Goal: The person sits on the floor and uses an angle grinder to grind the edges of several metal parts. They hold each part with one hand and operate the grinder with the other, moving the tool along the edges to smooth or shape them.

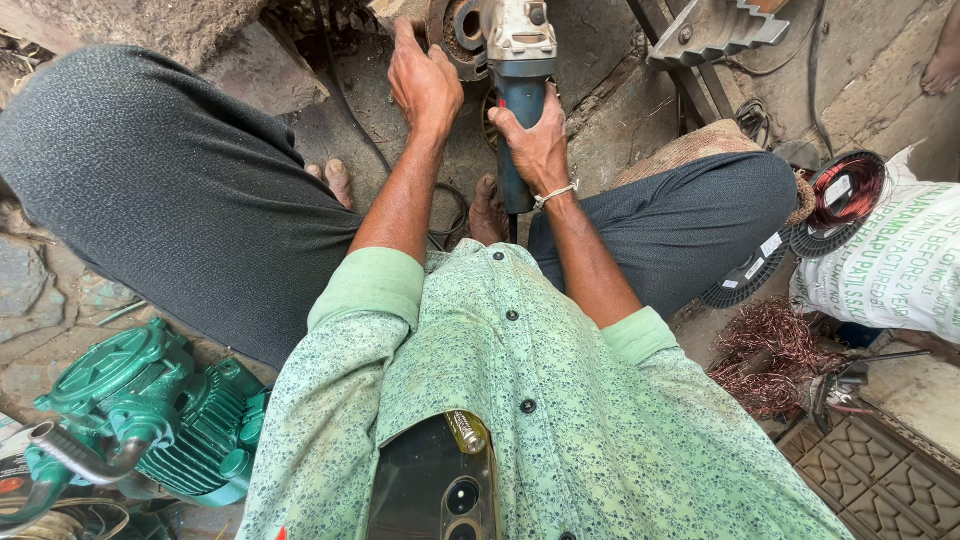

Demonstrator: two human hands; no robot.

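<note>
angle grinder long axis points away | right hand grip wraps handle | left hand grip pinching metal part

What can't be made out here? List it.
- Angle grinder, head view: its disc and the workpiece are cut off by the top edge and hidden behind the left hand.
- Grinder handle: mostly covered by the right hand.
- Green pump motor: cut off by the left edge.

Green motor pump: lower left, well behind hands. Copper wire spool: far right of hands. Loose copper wire tangle below spool. White printed sack beside spool. Phone in shirt pocket.
</note>
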